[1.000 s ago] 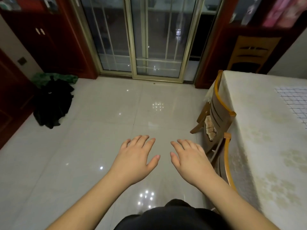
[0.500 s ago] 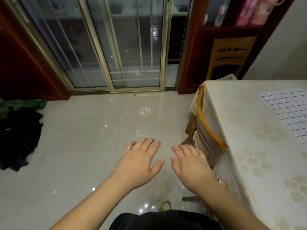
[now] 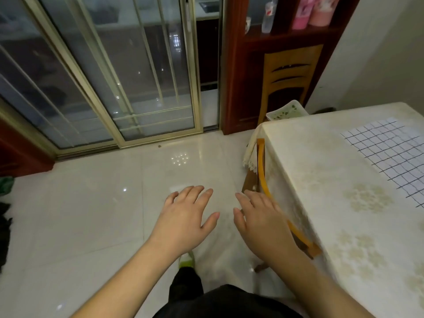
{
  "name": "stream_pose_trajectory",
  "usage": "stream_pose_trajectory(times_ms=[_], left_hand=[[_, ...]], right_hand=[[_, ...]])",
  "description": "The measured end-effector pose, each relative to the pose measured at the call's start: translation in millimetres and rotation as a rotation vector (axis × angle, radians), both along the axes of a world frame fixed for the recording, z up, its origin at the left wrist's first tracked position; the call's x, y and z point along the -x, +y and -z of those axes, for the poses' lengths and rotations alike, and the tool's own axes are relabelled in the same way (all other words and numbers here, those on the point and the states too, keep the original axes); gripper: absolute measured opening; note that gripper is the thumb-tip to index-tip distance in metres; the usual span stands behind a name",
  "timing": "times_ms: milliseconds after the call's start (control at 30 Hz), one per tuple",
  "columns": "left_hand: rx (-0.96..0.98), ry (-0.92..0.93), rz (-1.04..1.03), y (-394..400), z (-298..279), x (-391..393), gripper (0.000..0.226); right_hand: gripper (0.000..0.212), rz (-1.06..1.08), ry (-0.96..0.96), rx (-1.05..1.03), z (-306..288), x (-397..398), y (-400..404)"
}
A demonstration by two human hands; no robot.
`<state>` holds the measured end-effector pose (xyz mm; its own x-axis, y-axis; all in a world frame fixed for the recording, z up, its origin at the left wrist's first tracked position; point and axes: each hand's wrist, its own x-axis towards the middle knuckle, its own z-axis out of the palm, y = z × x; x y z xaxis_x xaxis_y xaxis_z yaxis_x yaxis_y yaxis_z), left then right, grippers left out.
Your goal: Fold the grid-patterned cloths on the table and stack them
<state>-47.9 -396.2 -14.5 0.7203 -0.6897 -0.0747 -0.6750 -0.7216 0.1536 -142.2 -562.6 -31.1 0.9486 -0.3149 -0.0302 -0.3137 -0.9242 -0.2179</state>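
- Grid-patterned cloth (image 3: 387, 154) lying flat on worktop (image 3: 321, 180), far right side, running out of view.
- My left hand (image 3: 183, 219) and right hand (image 3: 261, 223): each grip released, fingers spread, holding nothing, over floor (image 3: 91, 214), well apart from cloth.
- Wooden chair (image 3: 263, 180) tucked against worktop edge beside my right hand.

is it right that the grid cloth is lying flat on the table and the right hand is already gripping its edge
Not quite. The head view shows the grid cloth flat on the table, but the right hand grips nothing: it is open in the air, apart from the cloth, beside the left hand.
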Motion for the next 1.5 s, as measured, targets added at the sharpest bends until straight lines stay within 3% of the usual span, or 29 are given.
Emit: stream_pose_trajectory(times_ms=[267, 467, 667, 767, 867, 1100, 1167, 1333, 1500], left_hand=[[-0.015, 0.001, 0.046, -0.5, 17.4, -145.1, 0.062], [0.006, 0.036, 0.144, -2.9, 14.4, -243.7, 0.070], [0.012, 0.077, 0.244, -36.6, 10.4, -306.5, 0.083], [0.015, 0.081, 0.282, -59.1, 15.2, -330.1, 0.077], [0.017, 0.075, 0.337, -88.5, 20.0, -354.6, 0.074], [-0.069, 0.041, 0.480, -192.6, 15.4, -418.3, 0.074], [-0.065, 0.045, 0.518, -225.4, 8.5, -433.4, 0.072], [-0.036, -0.014, 0.653, -311.2, -10.7, -460.0, 0.062], [-0.005, -0.008, 0.835, -394.7, -16.7, -461.4, 0.070]], right_hand=[[0.059, 0.056, 0.074, 0.059, 15.6, -129.6, 0.9], [0.057, 0.162, 0.089, 0.056, 4.0, -216.0, 1.8], [0.063, 0.210, 0.117, 0.066, 0.2, -269.6, -20.0], [0.061, 0.247, 0.123, 0.067, 3.7, -291.4, -37.0], [0.061, 0.298, 0.113, 0.049, 3.4, -310.7, -60.3], [0.087, 0.407, 0.117, -0.001, 14.8, -360.0, -151.0], [0.084, 0.479, 0.107, 0.005, 18.7, -373.5, -179.4], [0.051, 0.643, 0.048, 0.023, 13.9, -391.1, -242.6], [0.052, 0.802, 0.005, 0.057, 4.0, -382.1, -289.1]])
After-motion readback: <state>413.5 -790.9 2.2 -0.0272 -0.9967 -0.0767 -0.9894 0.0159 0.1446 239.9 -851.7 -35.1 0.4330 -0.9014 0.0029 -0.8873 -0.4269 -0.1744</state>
